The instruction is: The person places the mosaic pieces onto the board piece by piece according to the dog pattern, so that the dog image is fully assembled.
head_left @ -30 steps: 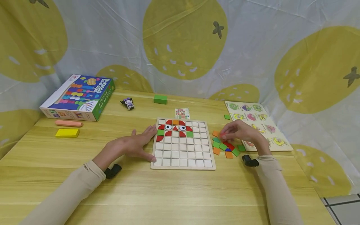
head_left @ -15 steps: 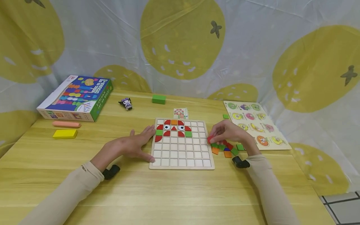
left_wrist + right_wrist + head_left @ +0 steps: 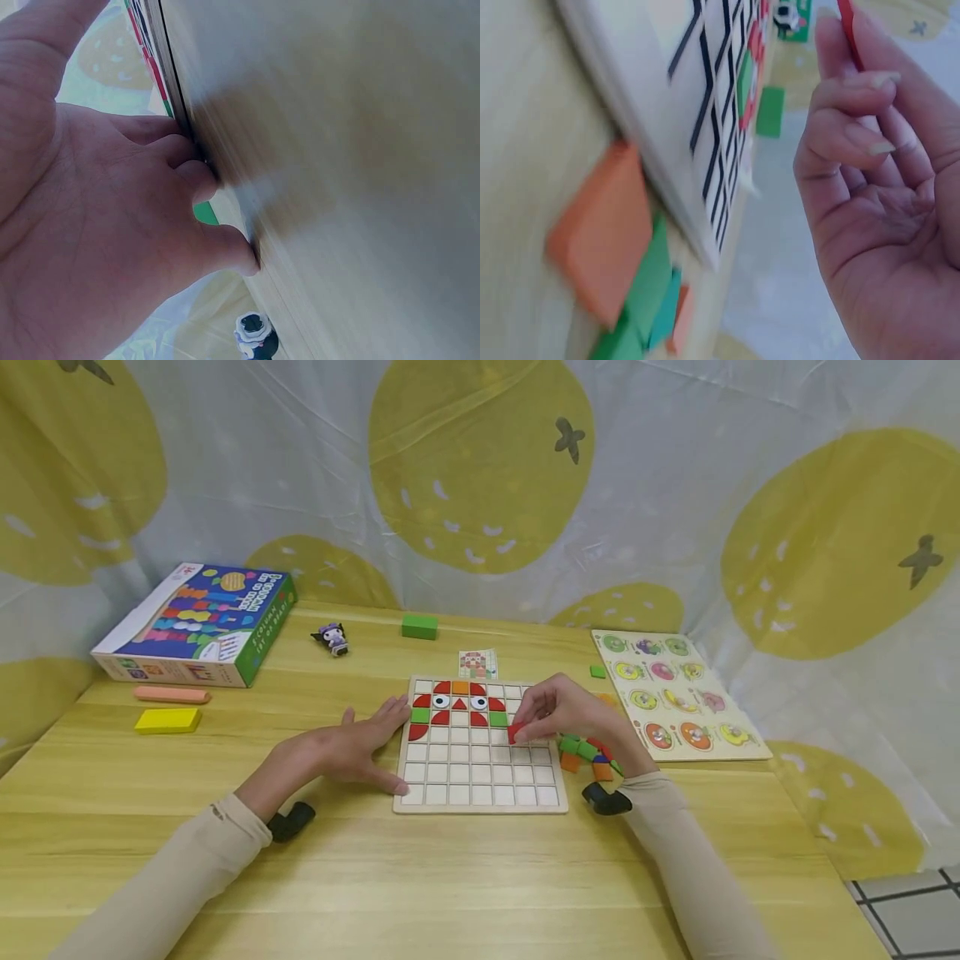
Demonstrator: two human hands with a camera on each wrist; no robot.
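Tabletop (image 3: 360,893): red tile (image 3: 515,734) in grip (image 3: 561,708), perhaps tilted

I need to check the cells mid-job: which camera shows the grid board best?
The head view: it shows the grid board from above, nearly whole, though the right hand covers part of its right side. The right wrist view shows only a slanted, partly blurred section; the left wrist view, just a sliver nearly edge-on.

red pc (image 3: 514,732), pale gridded bd (image 3: 460,774), yel block (image 3: 168,721)
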